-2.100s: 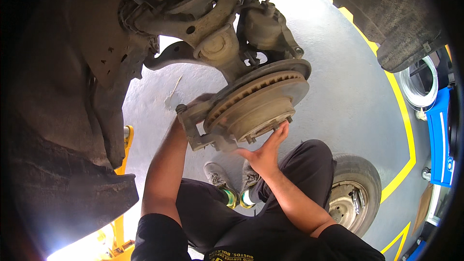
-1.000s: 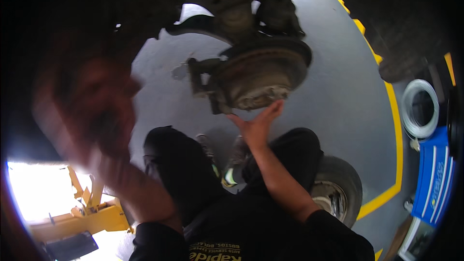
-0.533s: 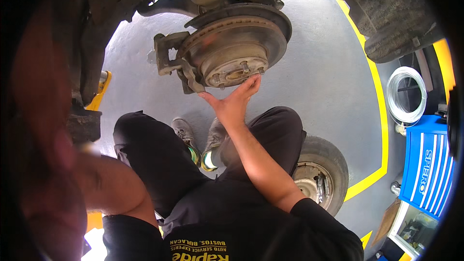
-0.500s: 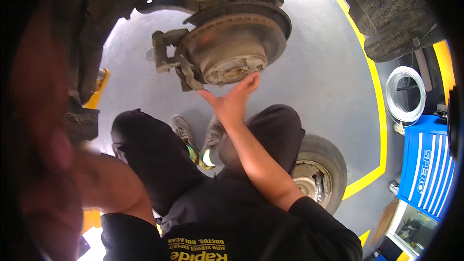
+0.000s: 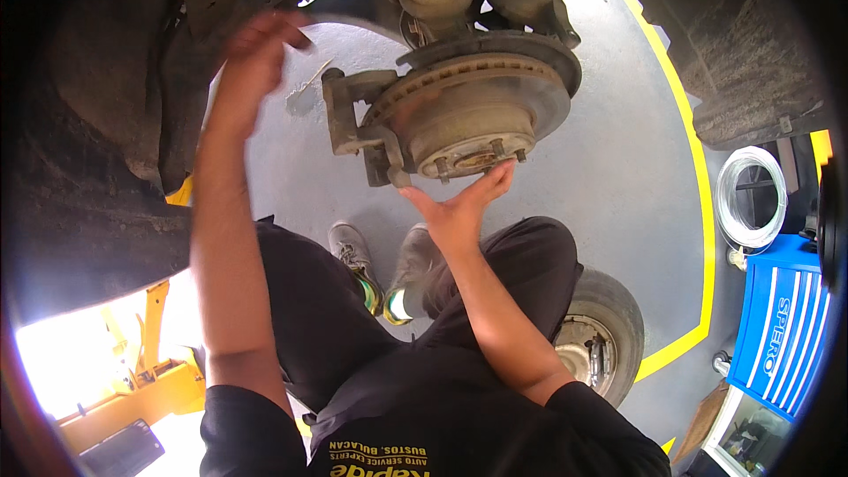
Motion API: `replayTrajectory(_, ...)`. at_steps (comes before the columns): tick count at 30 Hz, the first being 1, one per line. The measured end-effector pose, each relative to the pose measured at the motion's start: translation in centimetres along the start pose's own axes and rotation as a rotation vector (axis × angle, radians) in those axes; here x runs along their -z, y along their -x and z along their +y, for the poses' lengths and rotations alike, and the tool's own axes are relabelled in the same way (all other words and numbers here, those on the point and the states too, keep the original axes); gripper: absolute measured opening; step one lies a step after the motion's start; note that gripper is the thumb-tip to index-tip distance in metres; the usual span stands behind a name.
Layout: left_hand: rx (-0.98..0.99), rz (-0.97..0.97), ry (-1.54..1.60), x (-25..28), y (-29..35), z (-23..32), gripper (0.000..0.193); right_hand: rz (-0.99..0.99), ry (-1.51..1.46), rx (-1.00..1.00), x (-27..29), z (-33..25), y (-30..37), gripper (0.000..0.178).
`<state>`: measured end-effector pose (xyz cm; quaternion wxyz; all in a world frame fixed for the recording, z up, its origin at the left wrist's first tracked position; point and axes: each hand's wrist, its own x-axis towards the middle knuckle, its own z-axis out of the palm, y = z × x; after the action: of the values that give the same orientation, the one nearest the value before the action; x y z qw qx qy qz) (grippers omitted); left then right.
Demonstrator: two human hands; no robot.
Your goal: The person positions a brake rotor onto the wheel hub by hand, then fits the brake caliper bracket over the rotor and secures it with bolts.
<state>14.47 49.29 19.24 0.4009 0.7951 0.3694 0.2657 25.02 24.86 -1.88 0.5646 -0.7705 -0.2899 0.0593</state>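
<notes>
A worn brake disc [image 5: 468,97] with a hub and several wheel studs hangs ahead of me. A rusty caliper bracket [image 5: 353,119] sits at its left edge. My right hand [image 5: 459,212] is below the hub, open, thumb spread toward the bracket's lower end and fingertips by the studs. It appears to touch both. My left hand [image 5: 261,49] is raised to the left of the bracket, near the dark suspension arm [image 5: 358,11]. Its fingers are slightly blurred, stretched out to the right, and nothing shows in them.
Dark wheel-well panels flank both sides. A removed wheel [image 5: 605,327] lies on the grey floor by my right knee. To the right are a coil of clear tubing [image 5: 751,196] and a blue tool cabinet [image 5: 786,322]. A yellow lift part [image 5: 159,397] stands at lower left.
My left hand has swung up from the near left to beside the suspension arm. The view has shifted, so the disc sits farther right and lower. My right hand stays under the hub.
</notes>
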Motion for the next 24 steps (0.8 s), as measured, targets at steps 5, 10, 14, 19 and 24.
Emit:
replayTrajectory(5, 0.267, -0.542, 0.286, -7.8, -1.6, -8.7, 0.033, 0.006, 0.089, 0.081, 0.0, 0.7, 0.0, 0.159)
replayTrajectory(10, 0.131, -0.768, 0.686, -11.8, -3.3, -17.7, 0.037, 0.016, 0.078, 0.096, -0.1, 0.7, 0.1, 0.16)
replayTrajectory(14, -0.02, -0.706, 0.4, -10.8, -5.0, -19.3, 0.038, -0.002, 0.06, 0.085, -0.4, -0.1, 0.2, 0.154)
replayTrajectory(19, -0.567, -0.594, -0.133, -13.0, -3.7, -12.9, 0.027, 0.002, 0.096, 0.088, -0.1, 1.0, 0.1, 0.16)
replayTrajectory(24, -0.49, -0.637, 0.212, -13.0, -3.3, -14.1, 0.032, 0.01, 0.104, 0.062, 0.4, 0.8, 0.1, 0.157)
